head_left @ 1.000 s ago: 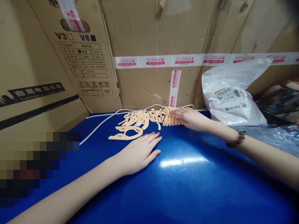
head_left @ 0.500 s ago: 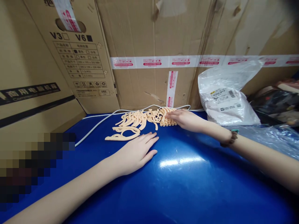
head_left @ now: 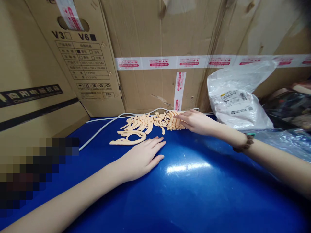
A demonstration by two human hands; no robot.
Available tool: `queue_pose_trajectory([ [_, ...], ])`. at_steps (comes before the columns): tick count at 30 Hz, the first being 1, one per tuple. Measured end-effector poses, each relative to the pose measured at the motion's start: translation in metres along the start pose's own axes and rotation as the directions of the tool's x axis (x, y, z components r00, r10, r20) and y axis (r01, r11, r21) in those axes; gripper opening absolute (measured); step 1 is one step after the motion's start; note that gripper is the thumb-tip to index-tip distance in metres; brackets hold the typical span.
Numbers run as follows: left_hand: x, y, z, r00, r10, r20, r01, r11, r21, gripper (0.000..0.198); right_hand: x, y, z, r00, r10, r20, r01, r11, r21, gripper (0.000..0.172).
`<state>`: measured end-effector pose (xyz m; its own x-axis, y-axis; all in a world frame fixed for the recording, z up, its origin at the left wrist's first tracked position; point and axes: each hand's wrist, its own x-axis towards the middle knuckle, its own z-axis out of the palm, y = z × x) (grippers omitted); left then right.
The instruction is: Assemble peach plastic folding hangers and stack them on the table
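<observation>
Several cream-coloured plastic folding hangers (head_left: 139, 122) lie in a pile along the back of the blue tabletop (head_left: 194, 194). One folded hanger (head_left: 127, 141) rests in front of the others, just beyond my left hand (head_left: 143, 158). That hand lies flat on the table with its fingers spread, holding nothing. At the pile's right end, a neat row of hangers (head_left: 173, 122) stands closely stacked. My right hand (head_left: 198, 121) reaches over this row from the right, fingers stretched out and touching it. Part of the row is hidden under the fingers.
Cardboard boxes (head_left: 150, 32) wall off the back, and another carton (head_left: 31, 94) stands at the left. A white cable (head_left: 99, 132) runs behind the hangers. To the right are a white plastic parcel bag (head_left: 239, 106) and clear plastic wrap (head_left: 284, 140).
My right hand has shifted slightly to the right at the stacked row. The left hand and the hangers look unmoved; the view has tilted a little.
</observation>
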<state>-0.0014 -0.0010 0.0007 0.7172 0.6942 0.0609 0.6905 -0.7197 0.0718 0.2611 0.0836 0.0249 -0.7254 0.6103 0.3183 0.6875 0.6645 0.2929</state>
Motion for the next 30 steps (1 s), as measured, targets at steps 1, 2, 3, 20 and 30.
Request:
queue_pose_trajectory([
  [1, 0.000, 0.000, 0.000, 1.000, -0.003, 0.003, 0.003, 1.000, 0.002, 0.050, 0.000, 0.000, 0.000, 1.000, -0.011, 0.002, 0.011, 1.000, -0.003, 0.035],
  [2, 0.000, 0.000, 0.000, 1.000, -0.004, 0.004, 0.004, 1.000, 0.001, 0.051, 0.000, 0.000, 0.000, 1.000, -0.021, 0.004, 0.021, 1.000, -0.007, 0.034],
  [3, 0.000, 0.000, 0.000, 1.000, -0.004, 0.002, 0.004, 1.000, -0.004, 0.051, 0.000, 0.000, 0.001, 1.000, -0.029, 0.004, 0.029, 1.000, -0.011, 0.033],
  [20, 0.000, -0.001, 0.002, 0.998, 0.029, -0.063, -0.032, 0.999, -0.035, 0.049, 0.048, -0.015, 0.001, 1.000, 0.001, -0.006, -0.002, 1.000, -0.013, 0.029],
  [30, -0.001, -0.001, 0.002, 0.999, 0.026, -0.048, -0.027, 1.000, -0.017, 0.050, 0.099, -0.031, 0.017, 0.996, 0.080, 0.038, -0.078, 0.996, -0.053, 0.035],
])
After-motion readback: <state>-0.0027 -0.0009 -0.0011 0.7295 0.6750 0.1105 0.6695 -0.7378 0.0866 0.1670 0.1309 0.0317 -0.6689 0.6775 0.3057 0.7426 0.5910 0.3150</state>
